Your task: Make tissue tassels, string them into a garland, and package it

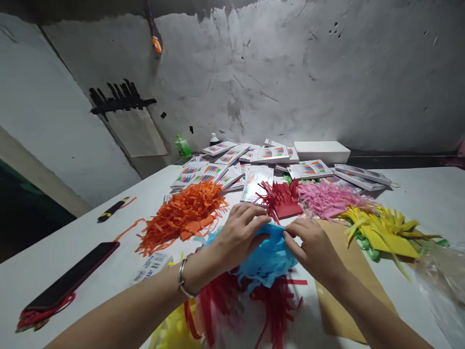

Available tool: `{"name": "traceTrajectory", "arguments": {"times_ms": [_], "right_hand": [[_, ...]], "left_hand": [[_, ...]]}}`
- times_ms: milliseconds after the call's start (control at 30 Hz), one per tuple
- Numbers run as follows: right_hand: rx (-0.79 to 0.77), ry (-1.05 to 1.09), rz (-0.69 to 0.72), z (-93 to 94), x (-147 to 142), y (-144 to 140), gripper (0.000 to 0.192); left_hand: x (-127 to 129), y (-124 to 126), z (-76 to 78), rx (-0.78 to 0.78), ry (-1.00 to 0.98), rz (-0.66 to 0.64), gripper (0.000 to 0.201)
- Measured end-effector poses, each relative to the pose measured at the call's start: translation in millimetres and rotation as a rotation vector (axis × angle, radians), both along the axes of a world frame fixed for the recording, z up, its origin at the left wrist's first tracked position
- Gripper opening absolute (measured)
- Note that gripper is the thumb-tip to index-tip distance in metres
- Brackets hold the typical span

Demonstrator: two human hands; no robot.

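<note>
Between my two hands is a bunch of blue fringed tissue paper [271, 259], its strips hanging down toward me. My left hand [241, 230], with a metal bracelet at the wrist, grips the top band from the left, fingers curled over it. At the band's right end, my right hand [307, 240] pinches the edge between thumb and fingers. Dark red fringed paper [274, 310] lies under the blue bunch, with yellow fringed paper [179, 327] at the near left. Just beyond my hands rests a red fringed bunch [286, 201].
Orange fringe [185, 213] lies left, pink fringe [330, 196] and yellow fringe [388, 232] right. Printed flat boxes [271, 154] are piled behind, by a white box [321, 151]. A phone [72, 276] and a cutter knife [112, 210] lie left, brown paper [348, 276] and clear plastic [445, 276] right.
</note>
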State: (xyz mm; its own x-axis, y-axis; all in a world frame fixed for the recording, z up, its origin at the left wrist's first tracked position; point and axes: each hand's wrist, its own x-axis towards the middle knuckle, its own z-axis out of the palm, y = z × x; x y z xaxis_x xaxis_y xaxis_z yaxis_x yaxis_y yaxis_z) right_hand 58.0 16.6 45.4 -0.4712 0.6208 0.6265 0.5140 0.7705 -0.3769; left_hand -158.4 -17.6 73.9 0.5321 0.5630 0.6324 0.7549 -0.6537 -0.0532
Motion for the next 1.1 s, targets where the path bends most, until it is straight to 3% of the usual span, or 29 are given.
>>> {"name": "traceTrajectory", "arguments": {"times_ms": [67,133,200,367,500,600,767,833,900,1000,1100], "right_hand": [[-0.176,0.093,-0.003,-6.0,13,-6,0.017],[-0.309,0.171,0.019,-9.5,22,-14,0.014],[-0.385,0.214,0.053,-11.6,26,-25,0.013],[-0.561,0.215,0.127,-19.5,23,-45,0.014],[-0.684,0.226,0.109,-28.6,22,-49,0.010],[-0.769,0.238,0.089,-31.4,22,-46,0.008],[-0.891,0.194,0.162,-31.2,22,-41,0.021],[-0.821,0.192,0.143,-33.1,22,-42,0.018],[-0.628,0.207,0.132,-36.2,22,-44,0.011],[-0.259,0.123,0.182,-39.1,20,-50,0.020],[-0.094,-0.026,0.203,-37.5,18,-55,0.018]], "left_hand": [[3,-18,-7.5,0.052,-0.076,-0.050,0.010],[11,-33,-18.2,-0.030,-0.117,-0.120,0.011],[20,-44,-30.7,-0.252,-0.196,-0.142,0.015],[40,-49,-56.6,-0.904,-0.503,-0.033,0.040],[48,-53,-69.7,-1.255,-0.838,0.093,0.057],[51,-57,-78.0,-1.319,-0.970,0.140,0.062],[49,-59,-84.2,-1.321,-1.028,0.140,0.061],[48,-59,-84.1,-1.315,-1.035,0.127,0.059],[48,-60,-83.8,-1.321,-1.046,0.103,0.058],[48,-61,-84.2,-1.312,-1.041,0.103,0.058],[48,-62,-85.4,-1.284,-1.049,0.111,0.058]]}}
